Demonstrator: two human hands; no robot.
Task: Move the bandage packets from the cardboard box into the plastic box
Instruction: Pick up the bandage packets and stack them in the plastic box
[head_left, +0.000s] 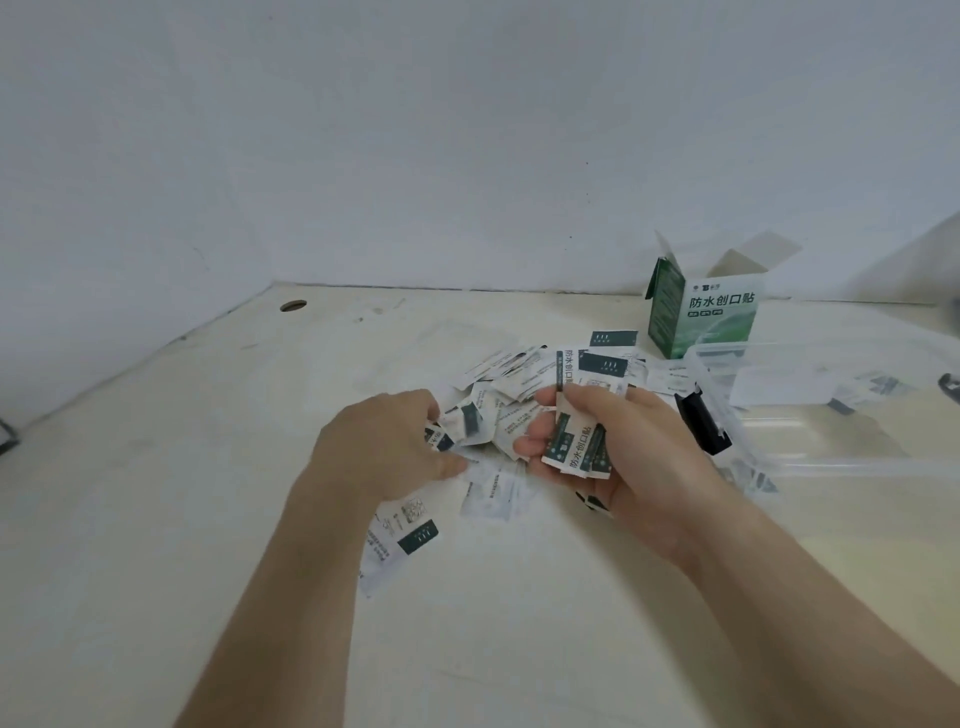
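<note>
White-and-green bandage packets (506, 384) heaped loose, green cardboard box (701, 317) upright, open, clear plastic box (841, 460) beside

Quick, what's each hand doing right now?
Left hand: pinching loose packets.
Right hand: holding a bunch of bandage packets.

We find bandage packets (511, 384) strewn on the table (208, 467). Far right stands the cardboard box (711, 312), the plastic box (857, 465) just nearer.
</note>
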